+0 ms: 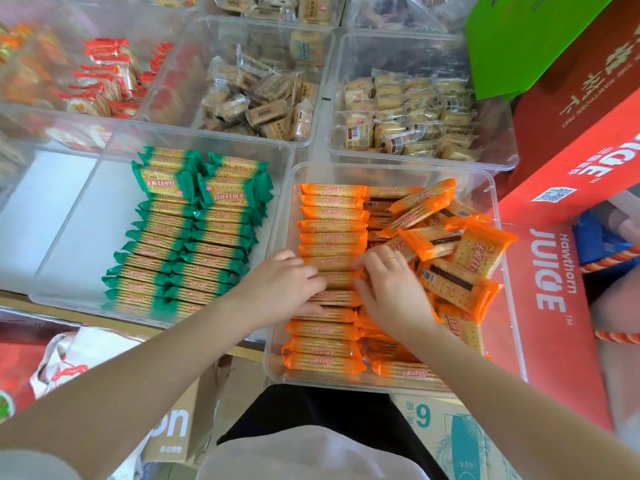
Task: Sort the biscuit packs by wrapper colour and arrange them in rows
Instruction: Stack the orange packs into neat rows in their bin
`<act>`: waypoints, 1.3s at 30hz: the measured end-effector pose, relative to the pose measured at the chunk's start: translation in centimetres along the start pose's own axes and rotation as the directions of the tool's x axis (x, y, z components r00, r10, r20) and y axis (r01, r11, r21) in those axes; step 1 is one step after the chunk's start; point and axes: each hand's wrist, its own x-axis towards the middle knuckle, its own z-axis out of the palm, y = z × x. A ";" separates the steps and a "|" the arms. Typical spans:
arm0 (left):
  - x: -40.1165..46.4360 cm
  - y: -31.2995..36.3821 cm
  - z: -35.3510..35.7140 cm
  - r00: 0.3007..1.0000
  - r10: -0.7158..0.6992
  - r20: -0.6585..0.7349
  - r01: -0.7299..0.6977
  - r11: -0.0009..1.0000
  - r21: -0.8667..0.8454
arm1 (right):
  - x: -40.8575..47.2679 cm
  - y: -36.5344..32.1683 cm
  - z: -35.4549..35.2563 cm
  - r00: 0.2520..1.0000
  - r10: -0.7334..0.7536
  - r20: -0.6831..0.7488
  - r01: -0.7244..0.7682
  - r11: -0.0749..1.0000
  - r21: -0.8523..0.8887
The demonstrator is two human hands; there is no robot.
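Now the row of orange biscuit packs [330,258] stands on edge between both hands inside the clear tub [391,169]; left hand [284,289] and right hand [389,289] curl onto it. Loose orange packs [450,247] lie beyond the right hand.

green packs [194,233], orange packs [329,237], red box [554,306]
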 end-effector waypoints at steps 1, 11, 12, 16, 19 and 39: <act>0.2 0.4 0.3 1.000 -0.002 -0.020 0.002 1.000 0.002 | -0.1 0.4 -0.7 0.997 0.074 0.019 -0.074 0.997 -0.036; 0.8 1.2 0.2 0.987 -0.152 0.046 0.148 0.986 0.079 | 0.9 -1.0 0.9 0.878 0.324 0.353 -0.403 0.898 0.178; 0.7 1.2 0.5 0.988 -0.155 0.023 0.153 0.986 0.067 | 1.0 -1.2 1.1 0.861 0.356 0.362 -0.435 0.886 0.163; 0.7 1.3 -0.3 0.983 -0.171 -0.066 0.168 0.984 -0.059 | 1.7 -0.7 0.3 0.817 0.376 0.438 -0.494 0.848 0.192; 1.4 1.7 -0.8 0.968 -0.238 0.078 0.237 0.971 0.015 | 2.3 -0.2 -0.3 0.813 0.444 0.376 -0.561 0.770 0.305; 1.0 3.1 0.4 0.971 -0.150 0.184 0.155 0.988 -0.015 | 0.2 -0.8 -1.6 0.772 0.351 0.530 -0.480 0.869 0.123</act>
